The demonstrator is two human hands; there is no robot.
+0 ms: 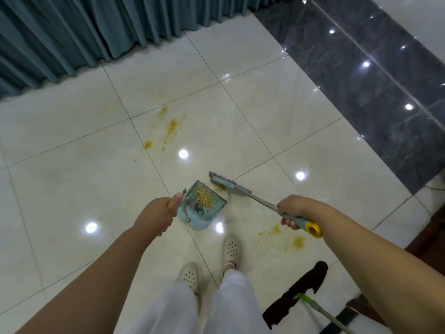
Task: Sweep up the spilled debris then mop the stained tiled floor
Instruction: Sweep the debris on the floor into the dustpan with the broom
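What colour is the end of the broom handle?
Yellow. The broom handle's end cap shows best in the head view, just past the right hand.

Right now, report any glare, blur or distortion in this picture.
Head view: round ceiling-light glare spots on the glossy cream tiled floor and the dark marble strip; wide-angle bending curves the teal curtain; soft blur overall, strongest beside the teal dustpan.

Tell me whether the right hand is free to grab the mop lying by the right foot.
Probably not yet: the right hand is closed on the broom handle. The mop lies unobstructed on the tiles.
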